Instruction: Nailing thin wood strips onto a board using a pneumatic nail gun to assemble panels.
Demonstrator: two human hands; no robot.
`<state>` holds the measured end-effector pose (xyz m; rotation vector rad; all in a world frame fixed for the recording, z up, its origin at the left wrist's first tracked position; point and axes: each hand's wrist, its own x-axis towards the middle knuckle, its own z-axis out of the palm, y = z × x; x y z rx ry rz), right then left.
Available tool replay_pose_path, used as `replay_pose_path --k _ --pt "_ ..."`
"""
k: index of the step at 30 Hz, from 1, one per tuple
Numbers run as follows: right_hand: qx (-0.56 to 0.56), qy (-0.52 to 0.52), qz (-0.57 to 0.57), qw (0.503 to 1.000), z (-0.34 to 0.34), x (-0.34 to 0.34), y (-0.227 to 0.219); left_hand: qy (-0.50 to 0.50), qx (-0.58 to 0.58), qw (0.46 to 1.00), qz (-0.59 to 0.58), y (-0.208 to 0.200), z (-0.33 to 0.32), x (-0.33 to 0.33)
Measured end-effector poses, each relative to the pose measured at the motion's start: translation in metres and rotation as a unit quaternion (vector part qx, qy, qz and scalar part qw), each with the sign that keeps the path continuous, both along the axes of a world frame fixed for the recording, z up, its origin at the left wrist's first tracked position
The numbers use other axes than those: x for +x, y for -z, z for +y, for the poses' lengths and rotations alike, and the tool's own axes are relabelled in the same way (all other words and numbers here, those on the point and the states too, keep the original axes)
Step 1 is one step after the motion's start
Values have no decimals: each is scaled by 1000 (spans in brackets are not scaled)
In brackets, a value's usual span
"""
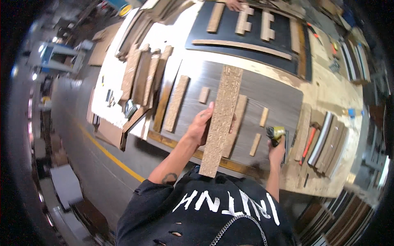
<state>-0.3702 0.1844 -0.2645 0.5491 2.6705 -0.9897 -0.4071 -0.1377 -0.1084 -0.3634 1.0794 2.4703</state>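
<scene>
My left hand (202, 125) grips a long particleboard strip (225, 106) by its edges, its fingers wrapped behind it. The strip is raised and tilted over a grey wood-grain panel (197, 74), its near end close to my shirt. My right hand (276, 151) is closed round a yellow-green and black power tool (278, 132) at the panel's right side; its exact kind is unclear. On the panel lie a strip (177, 104) at the left, another strip (237, 127) partly behind the held one, and small blocks (204, 95), (264, 117), (255, 144).
Stacked strips (141, 78) stand on the left of the table. To the right lie a red-handled hammer (309, 141) and more strips (328, 143). Beyond, a co-worker's hand (234, 5) touches a dark panel (230, 35) bearing strips.
</scene>
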Motion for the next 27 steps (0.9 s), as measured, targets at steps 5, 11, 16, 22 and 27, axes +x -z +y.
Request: replay_pose_path --k 5,11,16,22,27 --pt "193 34 54 979 -18 24 45 -132 -204 953 -181 40 -88 17" --pt "294 37 101 950 -40 20 42 -171 -667 722 67 113 -250 -7" --pt "328 46 94 939 -38 20 49 -119 -802 568 140 145 -287 -75" --pt "335 32 91 937 -39 19 51 -63 -821 508 253 203 -294 -92" --pt "356 32 72 931 -40 15 54 -94 -885 408 202 207 -265 -82"
